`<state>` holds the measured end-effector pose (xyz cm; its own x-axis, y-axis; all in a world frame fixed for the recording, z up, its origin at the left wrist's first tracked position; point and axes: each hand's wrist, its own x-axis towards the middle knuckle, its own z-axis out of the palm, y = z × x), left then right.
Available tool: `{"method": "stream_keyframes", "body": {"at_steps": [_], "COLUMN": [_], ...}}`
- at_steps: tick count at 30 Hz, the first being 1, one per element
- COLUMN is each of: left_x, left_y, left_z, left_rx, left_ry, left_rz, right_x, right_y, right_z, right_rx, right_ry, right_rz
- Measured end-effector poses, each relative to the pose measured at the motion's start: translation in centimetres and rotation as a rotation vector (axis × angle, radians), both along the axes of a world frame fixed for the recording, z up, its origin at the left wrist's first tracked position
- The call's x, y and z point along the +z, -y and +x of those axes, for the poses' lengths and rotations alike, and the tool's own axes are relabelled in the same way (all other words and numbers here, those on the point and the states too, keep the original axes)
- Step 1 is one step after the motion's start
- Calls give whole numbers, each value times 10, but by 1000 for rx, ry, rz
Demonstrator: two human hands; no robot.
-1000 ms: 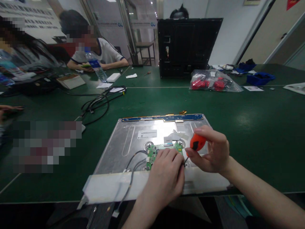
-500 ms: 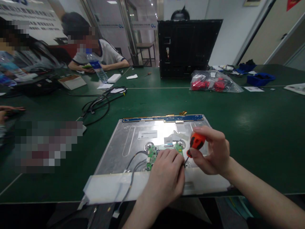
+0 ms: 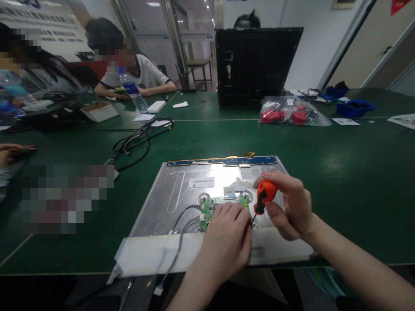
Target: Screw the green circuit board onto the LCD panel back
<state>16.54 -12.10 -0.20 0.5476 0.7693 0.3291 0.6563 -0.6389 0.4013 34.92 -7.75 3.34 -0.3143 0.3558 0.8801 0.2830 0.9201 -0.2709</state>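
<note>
A silver display panel [image 3: 175, 198] lies back-up on the green table, near its front edge. A small green circuit board [image 3: 207, 208] sits on the panel, with grey cables [image 3: 181, 224] running off it. My left hand [image 3: 225, 244] rests fingers-down on the board's right half and hides it. My right hand [image 3: 288, 205] grips a short orange-handled screwdriver [image 3: 264, 195], tilted, its tip down at the board's right edge beside my left fingers.
A black monitor housing [image 3: 256, 65] stands upright at the back. A clear bag of red parts [image 3: 292, 114] lies right of it. Black cables [image 3: 136, 138] coil at left. Two other people sit at the far left; a water bottle [image 3: 132, 93] stands there.
My right hand has shifted its grip, and the screwdriver handle has tilted slightly left and more upright. My left hand stays on the board.
</note>
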Motion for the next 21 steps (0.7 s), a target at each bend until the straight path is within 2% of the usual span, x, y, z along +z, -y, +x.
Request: {"method": "stream_keyframes", "body": {"at_steps": [11, 15, 21], "left_x": [0, 1, 0], "left_y": [0, 0, -1], "left_z": [0, 0, -1], "left_rx": [6, 12, 0], "left_ry": [26, 37, 10], "left_rz": [47, 51, 16], "right_x": [-4, 1, 2], "right_y": [-2, -5, -2], "right_z": [-5, -4, -1], "right_rx": [-88, -18, 58], "right_ry": [-94, -27, -11], "right_rz": [75, 110, 12]}}
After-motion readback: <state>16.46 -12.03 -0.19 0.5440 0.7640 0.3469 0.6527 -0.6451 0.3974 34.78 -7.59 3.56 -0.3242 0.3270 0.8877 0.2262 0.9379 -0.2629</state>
